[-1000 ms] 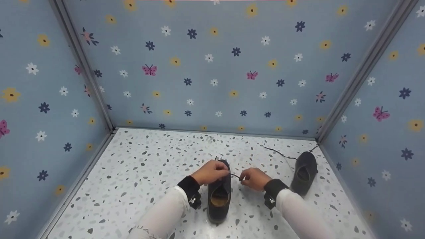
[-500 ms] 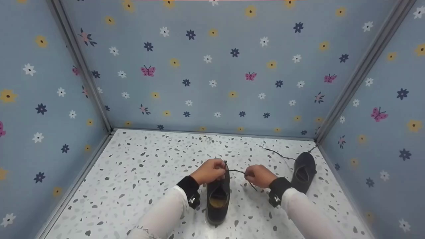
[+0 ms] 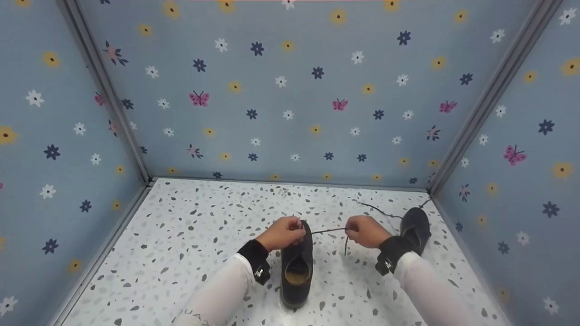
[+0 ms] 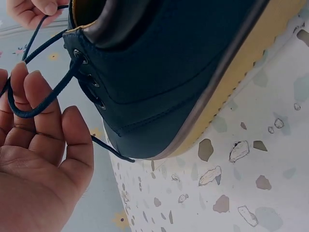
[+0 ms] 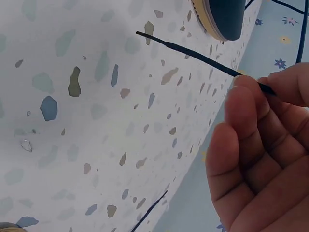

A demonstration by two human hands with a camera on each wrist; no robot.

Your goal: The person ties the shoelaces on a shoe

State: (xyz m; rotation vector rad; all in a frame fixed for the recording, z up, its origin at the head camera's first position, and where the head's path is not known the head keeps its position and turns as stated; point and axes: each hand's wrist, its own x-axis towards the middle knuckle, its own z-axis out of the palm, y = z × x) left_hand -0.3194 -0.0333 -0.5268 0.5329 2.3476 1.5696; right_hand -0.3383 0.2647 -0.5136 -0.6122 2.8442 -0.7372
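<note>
A dark lace-up shoe with a tan sole stands on the speckled surface, toe away from me. At its front, my left hand holds the shoelace, which loops across the fingers near the eyelets in the left wrist view. To the right, my right hand pinches the same lace between thumb and forefinger. A stretch of lace runs nearly straight between the two hands. Below the right hand hangs the loose lace end, seen as a thin tip in the right wrist view.
A second dark shoe stands at the right, partly behind my right wrist, its lace ends spread out loose. Blue flowered panels rise at the back and both sides. White speckled surface lies left of the near shoe.
My right hand has moved right and slightly away from me, drawing the lace out longer and straighter. My left hand stays over the front of the shoe.
</note>
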